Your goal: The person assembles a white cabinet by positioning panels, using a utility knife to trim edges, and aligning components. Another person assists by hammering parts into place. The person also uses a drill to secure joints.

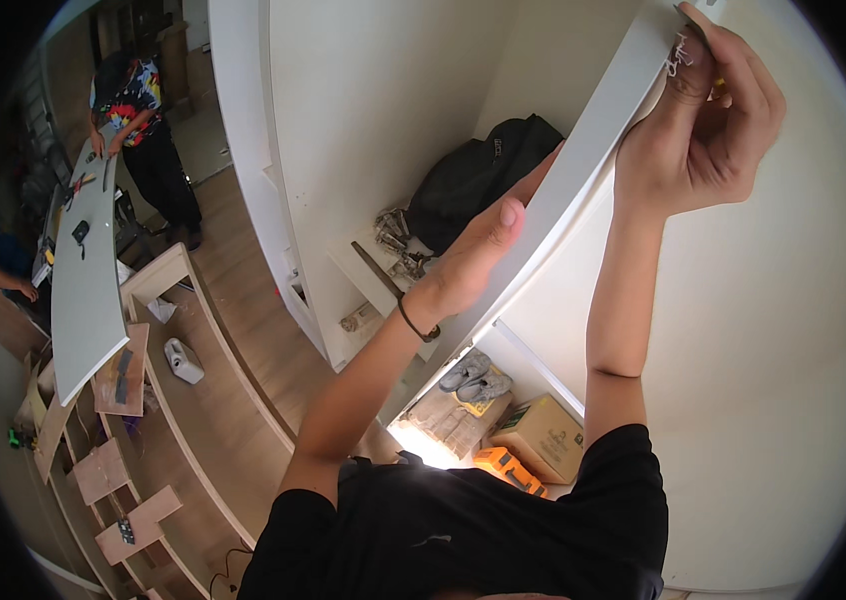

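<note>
A tall white panel [583,180] rises in front of me, its long edge slanting up to the right. My left hand [463,265] lies against this panel, thumb raised and fingers stretched along its inner side, partly hidden behind it. Higher up, my right hand [698,155] is closed beside the panel's top end. Between its thumb and fingers is a thin, dark-edged curled piece [691,18] that I cannot identify. Whitish shreds [679,57] hang by the thumb.
Behind the panel, a cabinet holds a black bag [493,165] and metal fittings [398,240]. Below are a cardboard box [543,440], grey shoes [476,380] and an orange case [510,470]. Leftward lie a wooden frame [243,385], a white jug [183,360], and two people at a long white board [88,290].
</note>
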### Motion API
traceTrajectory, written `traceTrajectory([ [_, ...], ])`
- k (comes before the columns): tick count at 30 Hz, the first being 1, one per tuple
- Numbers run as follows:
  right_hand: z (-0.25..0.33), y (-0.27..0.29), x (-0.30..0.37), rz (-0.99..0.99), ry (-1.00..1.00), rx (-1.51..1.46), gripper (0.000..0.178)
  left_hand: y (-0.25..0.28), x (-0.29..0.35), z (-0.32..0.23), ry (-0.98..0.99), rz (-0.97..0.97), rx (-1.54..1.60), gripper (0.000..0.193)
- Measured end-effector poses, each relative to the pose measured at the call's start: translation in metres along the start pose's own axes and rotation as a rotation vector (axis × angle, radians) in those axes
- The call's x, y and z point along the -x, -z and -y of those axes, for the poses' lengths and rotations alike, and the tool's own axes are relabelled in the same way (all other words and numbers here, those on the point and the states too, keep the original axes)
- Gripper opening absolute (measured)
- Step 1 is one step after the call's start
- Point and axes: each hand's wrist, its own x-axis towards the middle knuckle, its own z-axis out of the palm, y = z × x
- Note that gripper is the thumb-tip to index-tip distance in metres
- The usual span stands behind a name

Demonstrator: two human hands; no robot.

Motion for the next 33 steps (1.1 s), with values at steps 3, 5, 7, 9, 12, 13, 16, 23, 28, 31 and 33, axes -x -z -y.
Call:
traceTrajectory([
  [3,-0.003,0.002,0.001,0.036,0.054,0.055,0.015,0.004,-0.001,0.016,0.09,0.03,0.144,0.053],
  [5,-0.004,0.004,0.002,0.042,0.133,0.06,0.015,0.008,-0.003,0.02,0.096,0.038,0.222,0.051],
  [7,-0.003,0.004,0.005,0.016,0.108,0.005,0.015,0.011,-0.003,0.017,0.12,0.055,0.296,0.053],
  [9,0.001,0.005,0.011,-0.025,0.006,-0.073,0.015,0.009,-0.003,0.011,0.181,0.072,0.408,0.058],
  [12,0.007,0.009,0.019,-0.045,-0.103,-0.103,0.013,-0.001,-0.008,0.003,-0.008,0.113,0.196,0.064],
  [13,0.008,0.01,0.022,-0.05,-0.091,-0.092,0.013,-0.002,-0.009,0.001,-0.032,0.132,0.195,0.065],
  [16,0.007,0.014,0.027,-0.064,-0.05,-0.065,0.014,-0.003,-0.011,-0.002,-0.075,0.213,0.298,0.069],
  [23,-0.002,0.024,0.029,0.093,0.151,0.117,0.017,0.002,-0.017,-0.003,-0.067,0.261,0.216,0.072],
  [28,0.008,0.023,0.035,0.045,0.162,0.169,0.017,0.001,-0.012,0.002,-0.034,0.21,0.209,0.069],
  [31,0.021,0.024,0.04,0.027,0.012,0.064,0.016,0.007,-0.005,0.017,0.02,0.126,0.22,0.062],
  [33,0.032,0.028,0.043,0.082,0.031,0.111,0.015,0.018,-0.001,0.029,0.124,0.063,0.3,0.06],
])
